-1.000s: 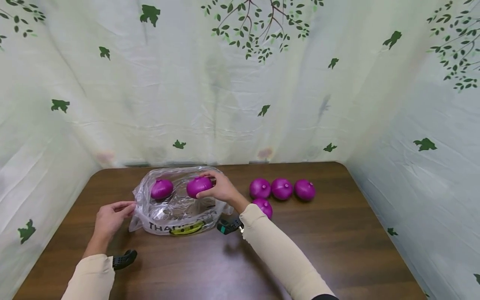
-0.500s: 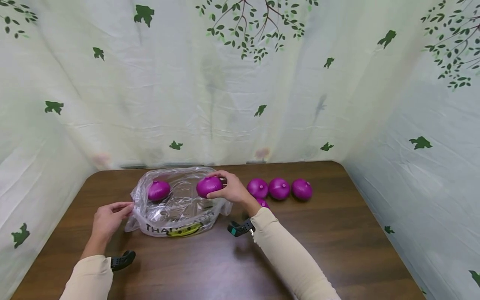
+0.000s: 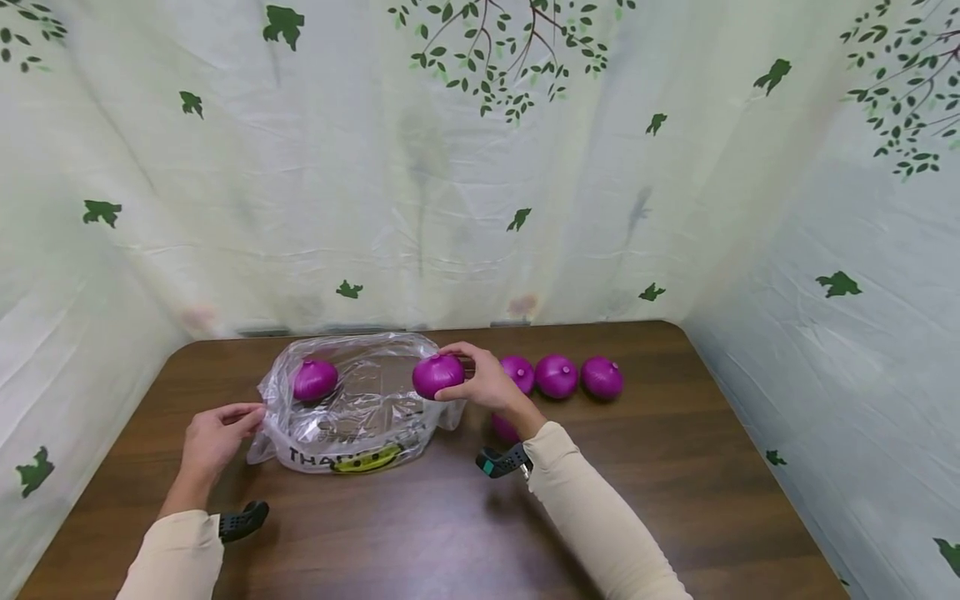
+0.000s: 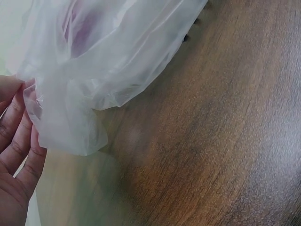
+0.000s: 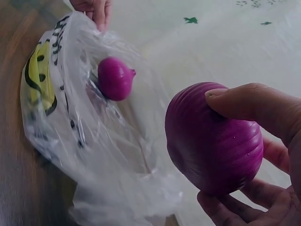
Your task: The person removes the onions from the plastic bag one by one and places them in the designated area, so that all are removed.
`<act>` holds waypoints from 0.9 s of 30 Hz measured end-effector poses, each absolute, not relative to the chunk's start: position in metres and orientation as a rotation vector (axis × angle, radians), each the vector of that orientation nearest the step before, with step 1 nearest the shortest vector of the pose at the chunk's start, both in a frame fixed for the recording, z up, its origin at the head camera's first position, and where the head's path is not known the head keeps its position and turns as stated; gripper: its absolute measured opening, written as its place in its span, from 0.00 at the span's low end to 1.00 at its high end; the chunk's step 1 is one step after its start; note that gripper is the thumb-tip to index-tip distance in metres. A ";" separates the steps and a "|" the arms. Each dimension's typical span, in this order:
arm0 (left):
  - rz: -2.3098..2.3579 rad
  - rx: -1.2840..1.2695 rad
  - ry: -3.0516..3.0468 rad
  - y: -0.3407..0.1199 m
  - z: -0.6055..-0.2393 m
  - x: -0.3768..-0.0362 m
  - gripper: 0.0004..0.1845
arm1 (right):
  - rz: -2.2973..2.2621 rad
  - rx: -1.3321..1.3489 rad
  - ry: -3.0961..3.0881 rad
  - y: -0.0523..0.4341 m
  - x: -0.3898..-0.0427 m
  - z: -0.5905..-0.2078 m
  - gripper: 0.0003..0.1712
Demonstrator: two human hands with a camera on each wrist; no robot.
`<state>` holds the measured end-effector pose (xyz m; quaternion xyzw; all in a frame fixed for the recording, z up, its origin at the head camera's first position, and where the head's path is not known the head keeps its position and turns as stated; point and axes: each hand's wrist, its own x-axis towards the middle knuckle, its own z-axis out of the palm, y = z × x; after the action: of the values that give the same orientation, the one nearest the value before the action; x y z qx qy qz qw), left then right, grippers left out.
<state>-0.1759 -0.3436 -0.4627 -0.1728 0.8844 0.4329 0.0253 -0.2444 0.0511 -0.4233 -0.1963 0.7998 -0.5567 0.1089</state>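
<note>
A purple onion [image 3: 438, 375] sits gripped in the right hand [image 3: 486, 385], raised at the right rim of a clear plastic bag [image 3: 352, 417] near the table's [image 3: 675, 467] far edge. The left hand [image 3: 212, 439] pinches the bag's left edge. A second onion [image 3: 314, 379] lies inside; three onions [image 3: 557, 376] line the table's far edge.

I see a dark brown wooden table [image 3: 450, 533] set into a curtained corner. A clear plastic bag [image 3: 352, 417] with black lettering lies on its left half, with one purple onion [image 3: 314, 379] inside. To the right, three more onions [image 3: 557, 376] sit in a row, a fourth [image 3: 504, 428] just nearer me.
</note>
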 end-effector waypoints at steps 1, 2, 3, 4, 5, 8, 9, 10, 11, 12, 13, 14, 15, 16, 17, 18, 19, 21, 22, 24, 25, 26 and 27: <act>1.338 -0.538 2.731 -0.344 -0.463 -0.176 0.30 | -1.637 -0.583 2.350 0.053 -0.244 -0.423 0.36; 1.341 -0.543 2.726 -0.343 -0.463 -0.176 0.30 | -1.635 -0.585 2.353 0.056 -0.244 -0.422 0.35; 1.338 -0.542 2.726 -0.343 -0.463 -0.176 0.30 | -1.633 -0.584 2.356 0.058 -0.244 -0.422 0.35; 1.338 -0.544 2.725 -0.343 -0.462 -0.176 0.30 | -1.632 -0.587 2.359 0.060 -0.243 -0.421 0.35; 1.339 -0.545 2.724 -0.343 -0.462 -0.176 0.30 | -1.633 -0.585 2.358 0.062 -0.243 -0.420 0.35; 1.331 -0.544 2.730 -0.342 -0.462 -0.177 0.31 | -1.631 -0.575 2.369 0.069 -0.240 -0.418 0.35; 1.326 -0.542 2.734 -0.342 -0.462 -0.177 0.31 | -1.632 -0.570 2.371 0.071 -0.239 -0.417 0.35; 1.321 -0.541 2.738 -0.342 -0.462 -0.177 0.31 | -1.633 -0.571 2.376 0.073 -0.238 -0.417 0.35; 1.316 -0.539 2.743 -0.342 -0.462 -0.177 0.31 | -1.633 -0.570 2.383 0.075 -0.237 -0.416 0.35; 1.310 -0.538 2.747 -0.343 -0.463 -0.178 0.31 | -1.630 -0.569 2.390 0.077 -0.236 -0.416 0.35; 1.306 -0.537 2.751 -0.343 -0.463 -0.178 0.31 | -1.630 -0.566 2.393 0.078 -0.236 -0.416 0.35; 1.303 -0.535 2.755 -0.343 -0.463 -0.178 0.30 | -1.627 -0.567 2.400 0.080 -0.235 -0.417 0.35; 1.300 -0.532 2.759 -0.343 -0.463 -0.178 0.30 | -1.627 -0.563 2.401 0.082 -0.235 -0.417 0.35; 1.299 -0.531 2.760 -0.343 -0.464 -0.178 0.30 | -1.628 -0.561 2.402 0.084 -0.235 -0.417 0.35; 1.301 -0.533 2.759 -0.343 -0.464 -0.178 0.30 | -1.630 -0.556 2.399 0.085 -0.235 -0.418 0.35; 1.302 -0.535 2.759 -0.343 -0.464 -0.178 0.30 | -1.636 -0.551 2.393 0.087 -0.235 -0.419 0.36; 1.302 -0.535 2.760 -0.343 -0.464 -0.178 0.30 | -1.645 -0.547 2.386 0.089 -0.235 -0.420 0.36; 1.310 -0.542 2.752 -0.342 -0.463 -0.179 0.31 | -1.672 -0.540 2.361 0.093 -0.235 -0.421 0.37; 1.311 -0.545 2.749 -0.342 -0.463 -0.179 0.31 | -1.682 -0.537 2.353 0.096 -0.235 -0.422 0.37; 1.309 -0.551 2.744 -0.342 -0.463 -0.179 0.31 | -1.691 -0.530 2.346 0.100 -0.235 -0.424 0.37; 1.308 -0.554 2.739 -0.342 -0.463 -0.179 0.31 | -1.694 -0.526 2.345 0.103 -0.235 -0.425 0.37; 1.305 -0.556 2.735 -0.342 -0.464 -0.179 0.31 | -1.693 -0.523 2.348 0.105 -0.235 -0.425 0.37; 1.301 -0.555 2.736 -0.342 -0.464 -0.179 0.31 | -1.688 -0.519 2.356 0.107 -0.235 -0.426 0.37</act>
<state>-0.1795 -0.3415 -0.4639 -0.1803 0.8879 0.4222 0.0310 -0.2349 0.1074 -0.4255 -0.1755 0.7963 -0.5705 0.0981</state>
